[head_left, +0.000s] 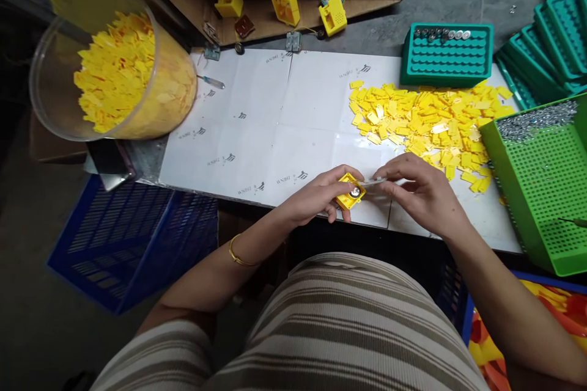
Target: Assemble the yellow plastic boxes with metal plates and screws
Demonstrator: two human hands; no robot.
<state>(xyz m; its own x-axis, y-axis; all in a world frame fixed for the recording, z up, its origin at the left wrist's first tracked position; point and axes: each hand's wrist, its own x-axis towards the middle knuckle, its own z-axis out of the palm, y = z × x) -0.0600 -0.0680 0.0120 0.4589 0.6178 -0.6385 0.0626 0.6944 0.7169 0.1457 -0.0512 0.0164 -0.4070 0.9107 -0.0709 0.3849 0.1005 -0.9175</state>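
Note:
My left hand (323,194) holds a small yellow housing (345,199) near the table's front edge, its open side facing up. Inside the housing sits a round metal-centred part (354,191). Just to the right, my right hand (419,192) pinches a thin, pale flat piece (373,182), blurred, whose left end reaches the housing's upper edge. A pile of small yellow plates (426,119) lies beyond my right hand.
A tub of yellow pieces (177,95) stands at left, near a screwdriver (213,82). Yellow housings (284,5) rest in a cardboard box (367,23). A teal tray (447,78) holds round cells; a green basket (527,208) with screws stands right.

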